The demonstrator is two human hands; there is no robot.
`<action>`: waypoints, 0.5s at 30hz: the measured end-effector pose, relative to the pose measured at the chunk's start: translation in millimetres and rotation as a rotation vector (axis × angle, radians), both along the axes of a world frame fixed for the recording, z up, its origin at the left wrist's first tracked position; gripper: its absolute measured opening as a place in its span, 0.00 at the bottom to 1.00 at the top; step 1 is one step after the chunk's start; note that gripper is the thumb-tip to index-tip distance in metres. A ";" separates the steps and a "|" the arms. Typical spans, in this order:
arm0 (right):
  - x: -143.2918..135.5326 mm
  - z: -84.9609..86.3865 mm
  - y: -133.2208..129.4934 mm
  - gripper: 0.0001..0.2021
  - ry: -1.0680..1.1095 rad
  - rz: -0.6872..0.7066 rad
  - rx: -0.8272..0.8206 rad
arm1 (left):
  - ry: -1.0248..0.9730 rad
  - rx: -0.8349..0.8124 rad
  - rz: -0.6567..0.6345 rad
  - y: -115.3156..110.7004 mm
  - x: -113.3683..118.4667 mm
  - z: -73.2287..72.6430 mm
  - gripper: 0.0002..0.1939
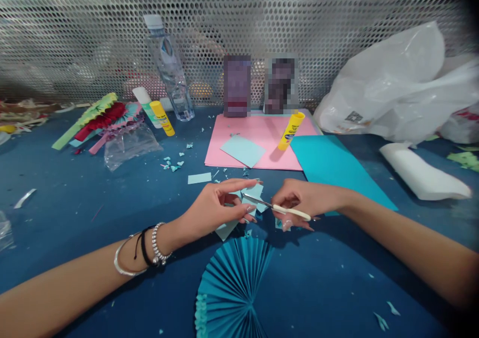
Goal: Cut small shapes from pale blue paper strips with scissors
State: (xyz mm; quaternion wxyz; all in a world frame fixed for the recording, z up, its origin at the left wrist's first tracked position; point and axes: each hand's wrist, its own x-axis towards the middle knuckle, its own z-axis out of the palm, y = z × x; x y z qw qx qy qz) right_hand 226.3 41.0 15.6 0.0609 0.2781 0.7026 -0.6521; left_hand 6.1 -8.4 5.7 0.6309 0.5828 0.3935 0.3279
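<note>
Blue tabletop (322, 283) separates scissors (276, 207) from edge of fan (234, 273)

The scissors (280, 209) have shiny metal blades (258, 200); the fan (232, 283) is matt paper.

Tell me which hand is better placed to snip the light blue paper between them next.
Right, most likely: the right hand holds the scissors, pointed toward the light blue paper. The left hand appears occupied holding that paper.

The near edge of view cuts off the blue fan (234, 280), the two far phones (237, 86) are blurred, and the right fingers (287, 223) partly hide the scissors (279, 208).
</note>
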 end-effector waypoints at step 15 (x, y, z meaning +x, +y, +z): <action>3.5 -5.1 1.9 0.12 0.069 -0.059 -0.026 | 0.042 -0.016 0.151 5.1 -1.4 -1.8 0.27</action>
